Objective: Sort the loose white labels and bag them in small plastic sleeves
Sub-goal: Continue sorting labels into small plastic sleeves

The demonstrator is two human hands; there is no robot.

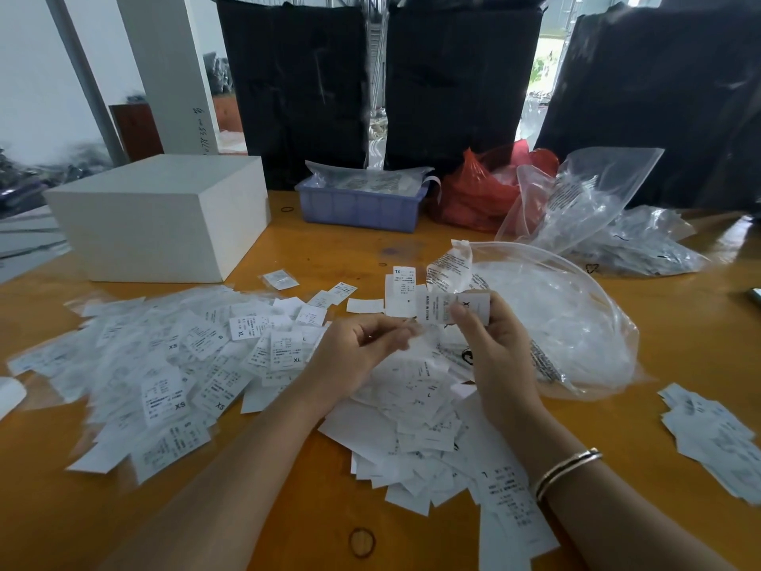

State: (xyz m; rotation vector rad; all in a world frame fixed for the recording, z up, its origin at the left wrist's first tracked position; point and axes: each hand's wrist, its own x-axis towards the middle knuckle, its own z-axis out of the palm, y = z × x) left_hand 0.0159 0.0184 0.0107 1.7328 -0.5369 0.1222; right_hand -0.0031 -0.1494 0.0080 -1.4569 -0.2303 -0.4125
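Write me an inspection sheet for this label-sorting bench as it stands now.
Surface: orange table, mostly covered.
Job's things: loose labels heaped left and centre; small stack at right; big clear bag of sleeves.
Clutter: white box, blue tray, red bag, rubber band.
Hands: left hand fingers curled, pinch unclear; right hand holds labels with a sleeve.
Cables: nothing seen.
Surroundings: black wrapped bundles behind.

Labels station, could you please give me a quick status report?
Right hand grips a small label stack and a sleeve. Left hand pinches the sleeve's edge. Loose labels still piled.
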